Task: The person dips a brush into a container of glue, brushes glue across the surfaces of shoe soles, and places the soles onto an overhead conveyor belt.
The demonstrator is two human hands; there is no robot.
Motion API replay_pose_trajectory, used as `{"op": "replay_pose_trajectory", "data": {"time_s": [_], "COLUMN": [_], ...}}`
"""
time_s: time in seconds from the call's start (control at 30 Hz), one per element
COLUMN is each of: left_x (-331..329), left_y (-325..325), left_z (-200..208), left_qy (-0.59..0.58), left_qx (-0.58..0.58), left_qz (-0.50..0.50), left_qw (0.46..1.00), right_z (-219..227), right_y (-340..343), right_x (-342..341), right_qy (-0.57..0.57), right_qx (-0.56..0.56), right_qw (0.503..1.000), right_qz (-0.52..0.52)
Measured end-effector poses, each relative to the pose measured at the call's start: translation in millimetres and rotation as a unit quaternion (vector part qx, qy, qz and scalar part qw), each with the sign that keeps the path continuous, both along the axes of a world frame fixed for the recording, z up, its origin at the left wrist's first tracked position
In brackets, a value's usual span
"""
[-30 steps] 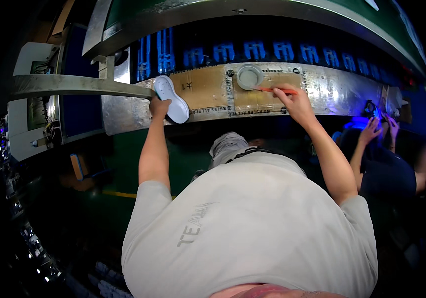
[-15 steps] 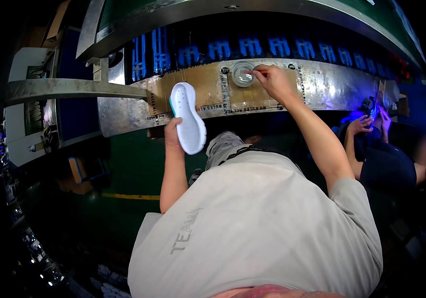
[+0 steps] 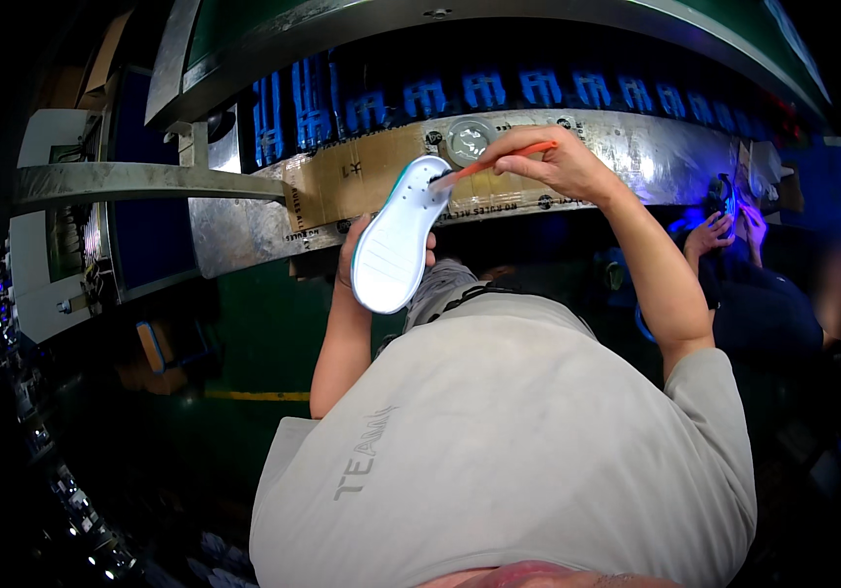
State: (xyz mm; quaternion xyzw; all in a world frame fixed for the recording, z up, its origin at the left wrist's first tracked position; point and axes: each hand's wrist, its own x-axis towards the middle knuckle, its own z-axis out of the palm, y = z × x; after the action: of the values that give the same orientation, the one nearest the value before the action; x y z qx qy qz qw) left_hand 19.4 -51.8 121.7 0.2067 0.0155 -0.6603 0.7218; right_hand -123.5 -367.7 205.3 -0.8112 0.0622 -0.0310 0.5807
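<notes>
A white shoe sole (image 3: 396, 250) with a teal edge and small holes toward its far end is held up by my left hand (image 3: 354, 245), fingers wrapped round its underside. My right hand (image 3: 558, 162) pinches an orange-handled brush (image 3: 504, 160). The brush's tip meets the sole's inner face near the holes at the far end. Just beyond, a round clear dish (image 3: 469, 135) with whitish contents stands on the bench, partly behind my right fingers.
Cardboard (image 3: 352, 181) is taped over the metal bench (image 3: 636, 147). Behind it runs a row of blue-lit shapes (image 3: 484, 88). A metal bar (image 3: 146, 176) juts in from the left. At the right, another person's hands (image 3: 719, 230) work on a dark item under violet light.
My right hand has brought the brush from the dish toward me and onto the sole. The sole has moved right and turned, its far end now leaning right.
</notes>
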Motion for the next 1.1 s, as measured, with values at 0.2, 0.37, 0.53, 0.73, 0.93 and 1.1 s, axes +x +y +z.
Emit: {"op": "replay_pose_trajectory", "data": {"time_s": [0.2, 0.37, 0.53, 0.73, 0.93, 1.1], "left_x": [-14.9, -8.5, -0.9, 9.5, 32.2, 41.4], "left_y": [-8.6, -4.3, -20.0, -34.8, -38.5, -39.9], "left_z": [48.2, 38.3, 36.0, 36.0, 39.1, 55.2], "left_qy": [0.040, -0.050, -0.177, -0.345, -0.355, -0.430], "left_qx": [0.023, -0.005, 0.004, 0.014, -0.020, -0.001], "left_qz": [-0.083, -0.067, 0.001, 0.087, 0.157, 0.216], "left_qw": [0.996, 0.996, 0.984, 0.934, 0.921, 0.877], "right_z": [19.4, 7.7, 1.5, 7.8, 25.4, 39.3], "right_y": [0.2, -4.6, 19.3, 50.2, 68.5, 70.1], "right_x": [16.3, 13.8, 6.3, -8.1, -25.6, -34.8], "right_qy": [-0.021, -0.011, -0.020, -0.005, -0.026, -0.023], "right_qx": [-0.111, -0.074, -0.093, 0.010, 0.026, -0.024], "right_qw": [0.991, 0.997, 0.989, 0.997, 0.997, 0.998], "right_qz": [0.074, -0.026, -0.113, -0.079, -0.068, -0.056]}}
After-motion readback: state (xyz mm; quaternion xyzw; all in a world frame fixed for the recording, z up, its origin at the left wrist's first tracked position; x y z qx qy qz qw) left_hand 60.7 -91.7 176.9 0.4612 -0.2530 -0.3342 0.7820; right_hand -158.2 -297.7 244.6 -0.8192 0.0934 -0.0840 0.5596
